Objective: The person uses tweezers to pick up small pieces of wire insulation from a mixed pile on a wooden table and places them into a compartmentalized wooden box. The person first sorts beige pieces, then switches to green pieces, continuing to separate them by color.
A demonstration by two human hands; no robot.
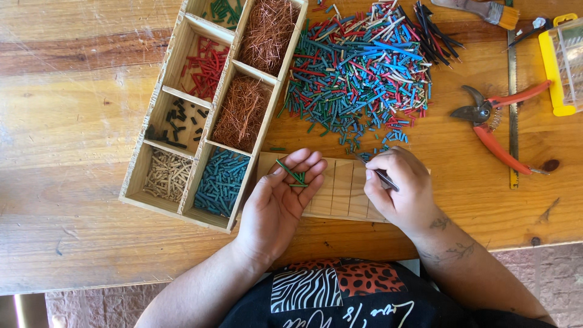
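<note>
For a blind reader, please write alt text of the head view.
A person's left hand cups green sleeve pieces while the right hand holds tweezers, beside a wooden sorting tray and a mixed coloured pile.

A wooden table (79,121) bears a compartment tray (135,185), tube pile (364,67), pliers (492,121).

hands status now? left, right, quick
Left hand: open, palm up, cradling green tube pieces.
Right hand: closed, pinching tweezers.
</note>
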